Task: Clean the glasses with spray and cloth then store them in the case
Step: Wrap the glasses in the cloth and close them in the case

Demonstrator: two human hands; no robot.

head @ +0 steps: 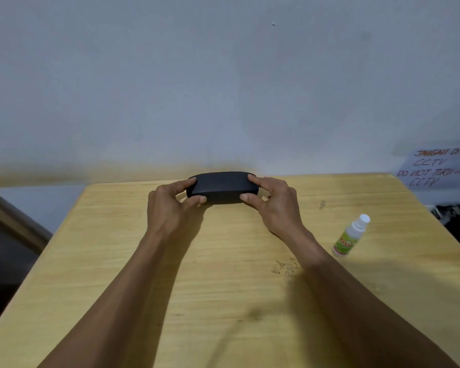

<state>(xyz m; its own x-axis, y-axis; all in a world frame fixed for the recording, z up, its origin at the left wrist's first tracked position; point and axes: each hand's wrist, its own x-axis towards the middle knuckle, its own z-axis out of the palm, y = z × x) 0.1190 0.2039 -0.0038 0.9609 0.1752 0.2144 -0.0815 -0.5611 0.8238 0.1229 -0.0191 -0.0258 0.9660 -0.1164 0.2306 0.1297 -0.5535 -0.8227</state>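
Observation:
A black oval glasses case [221,186] lies closed near the far edge of the wooden table [223,261]. My left hand [170,205] grips its left end, thumb in front and fingers on top. My right hand [272,200] grips its right end the same way. A small white spray bottle [351,236] with a green label stands to the right, apart from both hands. No glasses and no cloth are in sight.
A grey wall rises just behind the table. A handwritten paper note [436,166] hangs on the wall at the right. A dark chair or frame [14,224] stands left of the table. The table's right edge runs near the bottle.

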